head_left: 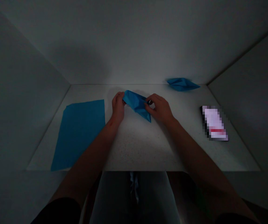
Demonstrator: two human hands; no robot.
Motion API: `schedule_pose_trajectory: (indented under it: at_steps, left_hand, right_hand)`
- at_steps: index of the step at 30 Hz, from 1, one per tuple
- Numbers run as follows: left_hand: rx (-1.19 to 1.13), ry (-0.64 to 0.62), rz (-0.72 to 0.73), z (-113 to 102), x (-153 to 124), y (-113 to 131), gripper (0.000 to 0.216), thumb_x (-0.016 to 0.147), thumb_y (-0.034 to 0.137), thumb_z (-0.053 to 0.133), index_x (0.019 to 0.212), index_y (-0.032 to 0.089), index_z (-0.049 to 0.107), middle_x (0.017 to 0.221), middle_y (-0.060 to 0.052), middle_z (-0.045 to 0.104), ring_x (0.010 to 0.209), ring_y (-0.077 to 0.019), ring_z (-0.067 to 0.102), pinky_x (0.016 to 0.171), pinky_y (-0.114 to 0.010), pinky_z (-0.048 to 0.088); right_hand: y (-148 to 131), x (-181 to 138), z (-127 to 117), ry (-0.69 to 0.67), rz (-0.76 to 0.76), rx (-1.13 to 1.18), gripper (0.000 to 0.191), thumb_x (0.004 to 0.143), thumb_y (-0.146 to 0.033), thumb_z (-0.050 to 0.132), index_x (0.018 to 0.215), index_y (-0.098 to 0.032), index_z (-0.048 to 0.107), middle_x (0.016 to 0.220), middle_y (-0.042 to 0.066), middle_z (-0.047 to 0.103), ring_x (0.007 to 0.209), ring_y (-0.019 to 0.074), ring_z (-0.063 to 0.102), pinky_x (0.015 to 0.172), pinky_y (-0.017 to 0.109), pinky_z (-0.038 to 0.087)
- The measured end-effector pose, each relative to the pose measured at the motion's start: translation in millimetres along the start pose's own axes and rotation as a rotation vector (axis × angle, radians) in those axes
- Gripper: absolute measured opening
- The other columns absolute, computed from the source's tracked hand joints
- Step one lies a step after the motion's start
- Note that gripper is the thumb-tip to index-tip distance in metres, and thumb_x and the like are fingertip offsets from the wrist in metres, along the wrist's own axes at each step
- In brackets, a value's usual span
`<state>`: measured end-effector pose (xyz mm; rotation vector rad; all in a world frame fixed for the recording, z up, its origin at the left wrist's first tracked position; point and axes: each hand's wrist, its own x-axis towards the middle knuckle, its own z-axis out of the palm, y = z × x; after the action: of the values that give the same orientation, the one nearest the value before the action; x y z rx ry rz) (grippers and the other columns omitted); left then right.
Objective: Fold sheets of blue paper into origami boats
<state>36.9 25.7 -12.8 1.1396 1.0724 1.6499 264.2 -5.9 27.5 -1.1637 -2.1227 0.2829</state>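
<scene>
Between my hands is a folded piece of blue paper (135, 102), slanting down to the right and ending in a pointed corner. My left hand (118, 104) is closed on its upper left end, with some fingertips hidden behind the paper. At the right side, the thumb and fingers of my right hand (158, 107) pinch the paper near its edge. A second folded blue paper, shaped like a boat (182, 84), lies at the back right of the table, apart from both hands.
Flat blue paper (81, 133) lies at the left, partly under my left forearm and reaching the front edge. A phone (214, 123) with a blurred lit screen lies at the right. Walls (134, 43) enclose the white table (143, 149) at the back and sides.
</scene>
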Motion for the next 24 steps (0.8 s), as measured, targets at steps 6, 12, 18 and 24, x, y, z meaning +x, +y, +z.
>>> schedule_pose_trajectory:
  at_steps: [6, 12, 18, 24]
  left_hand:
    - [0.017, 0.046, -0.054, 1, -3, -3, 0.063, 0.091, 0.084, 0.07, 0.082, 0.024, 0.051, 0.075, 0.002, 0.05, 0.072, -0.0157, 0.056, 0.063, -0.027, 0.048]
    - [-0.07, 0.177, -0.18, 8, -7, 11, 0.057, 0.091, 0.074, 0.077, 0.082, 0.024, 0.053, 0.076, 0.002, 0.053, 0.072, -0.0156, 0.06, 0.061, -0.025, 0.049]
    - [-0.099, 0.148, -0.201, 11, -9, 15, 0.054, 0.094, 0.07, 0.076, 0.079, 0.024, 0.053, 0.074, 0.001, 0.055, 0.072, -0.0164, 0.062, 0.061, -0.026, 0.051]
    - [-0.071, -0.006, -0.284, 16, -20, 16, 0.062, 0.087, 0.081, 0.078, 0.085, 0.024, 0.055, 0.076, 0.001, 0.058, 0.071, -0.016, 0.062, 0.061, -0.026, 0.053]
  right_hand:
    - [1, 0, -3, -0.009, -0.029, 0.017, 0.015, 0.101, -0.038, 0.069, 0.099, -0.023, 0.069, 0.098, 0.006, 0.072, 0.082, 0.0213, 0.065, 0.08, 0.037, 0.049]
    - [10, 0, 1, -0.09, -0.045, 0.13, 0.021, 0.106, -0.045, 0.065, 0.102, -0.025, 0.071, 0.095, 0.005, 0.073, 0.079, 0.0203, 0.066, 0.078, 0.037, 0.053]
    - [10, -2, -4, -0.027, -0.124, 0.115, 0.02, 0.102, -0.038, 0.068, 0.119, -0.028, 0.074, 0.114, 0.009, 0.069, 0.092, 0.0237, 0.066, 0.081, 0.04, 0.058]
    - [8, -4, -2, -0.084, -0.153, 0.174, 0.029, 0.106, -0.05, 0.065, 0.122, -0.028, 0.076, 0.112, 0.009, 0.065, 0.096, 0.024, 0.066, 0.081, 0.039, 0.059]
